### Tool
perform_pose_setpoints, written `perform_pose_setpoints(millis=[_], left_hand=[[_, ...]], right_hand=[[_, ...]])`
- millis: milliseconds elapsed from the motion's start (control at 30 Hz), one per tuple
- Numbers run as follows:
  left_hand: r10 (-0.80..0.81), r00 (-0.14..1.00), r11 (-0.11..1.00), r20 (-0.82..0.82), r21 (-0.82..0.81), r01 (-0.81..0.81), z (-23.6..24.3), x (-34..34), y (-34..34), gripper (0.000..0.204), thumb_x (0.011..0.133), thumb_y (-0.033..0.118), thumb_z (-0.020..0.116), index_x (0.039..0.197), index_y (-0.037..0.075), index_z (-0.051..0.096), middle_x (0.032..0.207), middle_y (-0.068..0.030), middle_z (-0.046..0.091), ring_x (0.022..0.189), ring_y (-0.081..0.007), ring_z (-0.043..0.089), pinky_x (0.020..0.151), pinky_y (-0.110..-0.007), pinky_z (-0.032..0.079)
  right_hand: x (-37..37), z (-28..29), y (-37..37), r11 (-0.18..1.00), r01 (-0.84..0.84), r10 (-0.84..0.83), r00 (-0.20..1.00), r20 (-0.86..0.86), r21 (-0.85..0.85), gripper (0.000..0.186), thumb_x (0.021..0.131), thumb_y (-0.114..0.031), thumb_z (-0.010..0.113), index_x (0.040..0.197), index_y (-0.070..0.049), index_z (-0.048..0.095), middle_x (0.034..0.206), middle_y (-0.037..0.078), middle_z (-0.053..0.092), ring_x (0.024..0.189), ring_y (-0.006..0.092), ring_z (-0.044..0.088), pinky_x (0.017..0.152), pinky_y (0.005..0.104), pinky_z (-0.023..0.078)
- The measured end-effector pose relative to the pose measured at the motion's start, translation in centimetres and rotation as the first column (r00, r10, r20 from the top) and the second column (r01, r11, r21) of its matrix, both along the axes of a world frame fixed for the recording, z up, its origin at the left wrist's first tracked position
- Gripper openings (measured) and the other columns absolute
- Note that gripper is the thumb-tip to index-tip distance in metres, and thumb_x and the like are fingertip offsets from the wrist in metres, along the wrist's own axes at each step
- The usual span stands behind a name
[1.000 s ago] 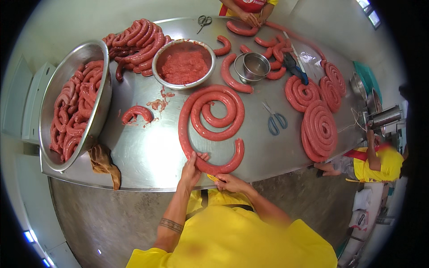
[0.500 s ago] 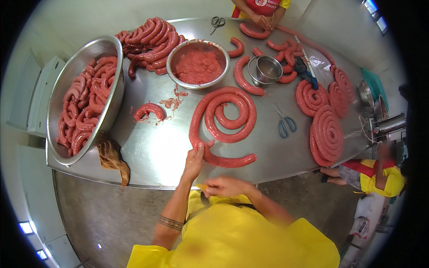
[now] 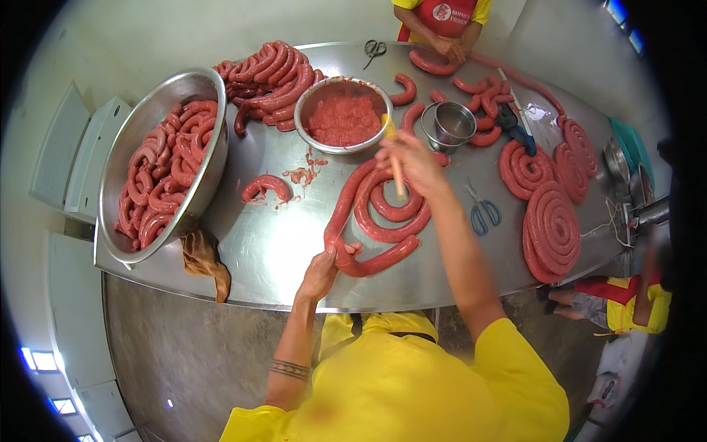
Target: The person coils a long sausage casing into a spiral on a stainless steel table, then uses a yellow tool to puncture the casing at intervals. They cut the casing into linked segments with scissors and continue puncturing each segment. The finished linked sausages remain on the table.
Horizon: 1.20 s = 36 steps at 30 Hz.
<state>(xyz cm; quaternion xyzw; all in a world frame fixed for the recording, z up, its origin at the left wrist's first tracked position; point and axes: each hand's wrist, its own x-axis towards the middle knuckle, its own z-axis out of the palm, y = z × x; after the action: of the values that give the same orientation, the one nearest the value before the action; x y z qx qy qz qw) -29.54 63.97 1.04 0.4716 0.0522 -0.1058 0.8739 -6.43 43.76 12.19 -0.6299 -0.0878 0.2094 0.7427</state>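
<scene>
My left hand (image 3: 321, 269) is closed on the near part of a long, loosely coiled raw sausage (image 3: 340, 206) lying near the middle of the steel table. My right hand (image 3: 410, 163) is raised over the coil, closed on a slim yellow and tan tool (image 3: 398, 185); I cannot make out exactly what it is. The tool's upper end overlaps the rim of the steel bowl of red minced meat (image 3: 345, 118) in my view. Blue-handled scissors (image 3: 486, 217) lie right of the coil, and a short curved sausage (image 3: 264, 188) lies to its left amid meat scraps.
A large basin of sausages (image 3: 127, 225), a brown cloth (image 3: 200, 258) and piled sausages (image 3: 269, 74) are left. Several coils (image 3: 551, 232), steel containers (image 3: 453, 127) and dark scissors (image 3: 374, 51) lie about. One co-worker (image 3: 442, 22) works across the table (image 3: 280, 287), another (image 3: 637, 302) at the right.
My right hand has risen from the table's front edge to above the coil, carrying the yellow tool. My left hand still grips the sausage, whose free end now sits a little higher.
</scene>
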Motion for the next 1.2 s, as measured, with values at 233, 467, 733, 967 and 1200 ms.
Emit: perform_pose_setpoints(millis=[233, 467, 733, 967, 1200], left_hand=[[-0.014, 0.996, 0.912, 0.088, -0.406, 0.049, -4.0, 1.0, -0.1, 0.036, 0.107, 0.032, 0.049, 0.123, 0.002, 0.061, 0.125, -0.0163, 0.066, 0.109, -0.0242, 0.063, 0.105, -0.043, 0.044], [0.292, 0.865, 0.956, -0.407, 0.144, -0.255, -4.7, 0.0, 0.8, 0.018, 0.103, 0.012, 0.048, 0.103, 0.000, 0.062, 0.126, -0.0220, 0.065, 0.095, -0.0291, 0.070, 0.075, -0.043, 0.057], [-0.052, 0.913, -0.280, 0.405, 0.871, -0.403, -0.7, -4.6, 1.9, 0.016, 0.095, 0.011, 0.057, 0.101, 0.005, 0.071, 0.136, -0.0246, 0.046, 0.130, -0.0424, 0.039, 0.104, -0.055, 0.031], [0.351, 0.884, 0.136, 0.310, 0.917, -0.375, -1.9, -4.6, 3.2, 0.027, 0.104, 0.022, 0.051, 0.093, 0.003, 0.067, 0.092, -0.0184, 0.058, 0.092, -0.0338, 0.053, 0.085, -0.043, 0.045], [0.157, 0.977, 0.673, -0.147, 0.739, 0.003, -3.7, -6.6, 2.2, 0.027, 0.106, 0.023, 0.049, 0.096, 0.001, 0.061, 0.076, -0.0138, 0.065, 0.063, -0.0246, 0.063, 0.060, -0.038, 0.051]], right_hand=[[-9.8, -5.8, -14.4, 0.949, 0.162, -0.151, 0.987, 0.062, -0.269, 0.017, 0.106, -0.024, 0.055, 0.110, -0.007, 0.058, 0.085, -0.001, 0.058, 0.076, 0.0078, 0.058, 0.067, 0.0238, 0.049], [-21.5, -16.2, -15.9, 0.927, -0.266, 0.133, 0.891, -0.434, -0.263, 0.018, 0.105, -0.018, 0.052, 0.120, -0.007, 0.054, 0.083, 0.001, 0.055, 0.071, 0.0105, 0.053, 0.065, 0.0296, 0.046], [-12.4, -11.3, 6.7, 0.774, -0.313, 0.625, 0.522, 0.581, -0.550, 0.024, 0.092, -0.003, 0.057, 0.115, -0.003, 0.058, 0.093, 0.023, 0.068, 0.092, 0.0462, 0.065, 0.077, 0.0519, 0.050], [-15.7, -5.9, 9.1, 0.889, -0.385, 0.455, 0.690, 0.563, -0.247, 0.024, 0.100, -0.017, 0.057, 0.118, -0.001, 0.058, 0.093, 0.015, 0.060, 0.088, 0.0325, 0.061, 0.082, 0.0441, 0.048], [-5.7, 6.1, -3.5, 0.516, 0.136, -0.158, 0.985, -0.063, 0.846, 0.022, 0.106, -0.030, 0.052, 0.105, -0.008, 0.057, 0.071, -0.003, 0.048, 0.064, 0.0113, 0.048, 0.069, 0.0305, 0.048]])
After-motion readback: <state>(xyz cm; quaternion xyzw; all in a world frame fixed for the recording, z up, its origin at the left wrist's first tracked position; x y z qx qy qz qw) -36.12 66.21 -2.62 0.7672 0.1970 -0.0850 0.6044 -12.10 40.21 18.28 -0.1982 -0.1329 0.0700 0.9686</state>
